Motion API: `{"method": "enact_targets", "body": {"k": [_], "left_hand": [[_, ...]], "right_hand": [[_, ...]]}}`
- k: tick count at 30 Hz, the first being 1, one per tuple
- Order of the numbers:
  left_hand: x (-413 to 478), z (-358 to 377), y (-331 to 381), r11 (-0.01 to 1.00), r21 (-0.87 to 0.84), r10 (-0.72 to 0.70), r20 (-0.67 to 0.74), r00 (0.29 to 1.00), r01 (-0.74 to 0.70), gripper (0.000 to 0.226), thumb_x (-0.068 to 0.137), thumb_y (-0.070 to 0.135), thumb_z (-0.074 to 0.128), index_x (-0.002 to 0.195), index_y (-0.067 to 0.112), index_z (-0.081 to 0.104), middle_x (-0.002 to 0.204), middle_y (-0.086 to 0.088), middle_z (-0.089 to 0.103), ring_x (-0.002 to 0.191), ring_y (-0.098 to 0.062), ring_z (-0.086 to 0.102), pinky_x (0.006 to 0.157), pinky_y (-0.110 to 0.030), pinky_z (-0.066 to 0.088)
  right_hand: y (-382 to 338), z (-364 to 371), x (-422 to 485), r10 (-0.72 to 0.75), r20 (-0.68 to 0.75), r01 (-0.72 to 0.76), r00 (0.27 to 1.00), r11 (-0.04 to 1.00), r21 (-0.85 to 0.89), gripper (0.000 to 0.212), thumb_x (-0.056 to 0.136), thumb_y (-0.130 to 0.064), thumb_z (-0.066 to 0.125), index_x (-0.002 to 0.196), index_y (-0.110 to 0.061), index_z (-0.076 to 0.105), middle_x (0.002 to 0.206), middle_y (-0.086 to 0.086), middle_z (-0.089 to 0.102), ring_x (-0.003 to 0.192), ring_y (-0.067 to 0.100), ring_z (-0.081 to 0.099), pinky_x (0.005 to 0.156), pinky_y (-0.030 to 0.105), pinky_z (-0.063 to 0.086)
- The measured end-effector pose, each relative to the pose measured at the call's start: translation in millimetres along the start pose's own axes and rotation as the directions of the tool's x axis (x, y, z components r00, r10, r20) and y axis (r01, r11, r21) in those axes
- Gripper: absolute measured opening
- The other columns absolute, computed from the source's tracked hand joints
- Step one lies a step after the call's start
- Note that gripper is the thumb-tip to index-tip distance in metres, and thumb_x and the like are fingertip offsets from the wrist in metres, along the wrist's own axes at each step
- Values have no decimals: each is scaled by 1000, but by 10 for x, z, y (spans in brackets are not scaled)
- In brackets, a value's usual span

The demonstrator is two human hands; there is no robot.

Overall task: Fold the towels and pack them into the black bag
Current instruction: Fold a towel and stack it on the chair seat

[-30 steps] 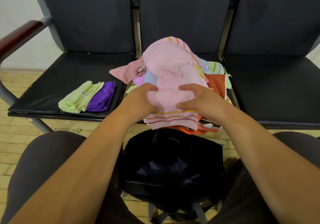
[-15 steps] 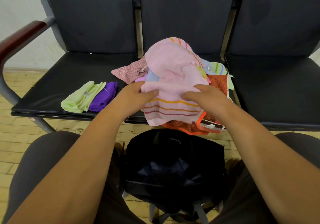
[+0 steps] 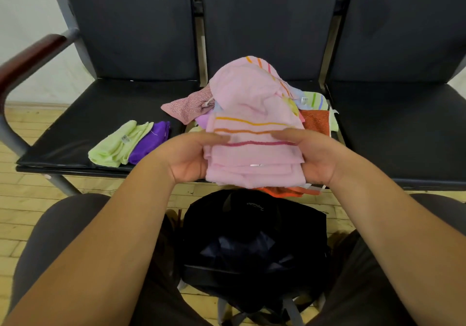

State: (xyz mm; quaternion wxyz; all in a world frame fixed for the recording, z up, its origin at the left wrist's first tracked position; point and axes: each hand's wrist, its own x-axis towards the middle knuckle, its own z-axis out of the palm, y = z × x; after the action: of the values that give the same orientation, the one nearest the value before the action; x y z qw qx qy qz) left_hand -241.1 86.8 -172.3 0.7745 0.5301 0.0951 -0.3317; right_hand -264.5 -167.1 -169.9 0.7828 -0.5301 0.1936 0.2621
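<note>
Lime towel point(image 3: 116, 146) touches purple towel point(image 3: 151, 140) on seat point(image 3: 75, 129), left of pile point(image 3: 315, 124)

Left hand point(image 3: 187, 158) and right hand point(image 3: 316, 158) grip the pink towel point(image 3: 252, 134) at center; black bag point(image 3: 254, 245) at 6 o'clock.

3 black padded seats point(image 3: 272, 23) on a metal frame are running across the top half of the frame. A dark-red armrest point(image 3: 30, 56) is curving down at upper left, w/ pale wall point(image 3: 27, 5) behind it. Wood-plank floor point(image 3: 15, 212) is showing at mid left.
</note>
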Motion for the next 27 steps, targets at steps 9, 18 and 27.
{"method": "enact_targets", "body": {"k": [9,18,27], "left_hand": [[90,-132,-4,998,-34,52,4,999,-52,52,99,-10,53,146,11,62,145,-19,65,134,-39,63,112,-54,48],[107,-220,62,954,-221,238,145,960,-203,52,72,-2,74,123,7,69,137,-19,52,126,-35,48,118,-50,35],[-1,-174,113,994,-59,89,16,996,-88,32,92,35,59,95,8,77,105,-12,74,90,-31,72,77,-39,59]], "right_hand": [[0,-28,55,-44,-47,42,998,999,-32,35,102,1,61,133,-12,69,120,11,79,110,32,77,83,45,67],[-124,-131,92,-222,-6,215,975,937,276,46,99,-14,46,139,-8,68,140,17,69,115,37,71,92,50,61],[-87,-115,120,-237,12,235,971,966,107,35,95,-15,74,130,-11,74,134,18,72,115,32,71,109,51,51]]}}
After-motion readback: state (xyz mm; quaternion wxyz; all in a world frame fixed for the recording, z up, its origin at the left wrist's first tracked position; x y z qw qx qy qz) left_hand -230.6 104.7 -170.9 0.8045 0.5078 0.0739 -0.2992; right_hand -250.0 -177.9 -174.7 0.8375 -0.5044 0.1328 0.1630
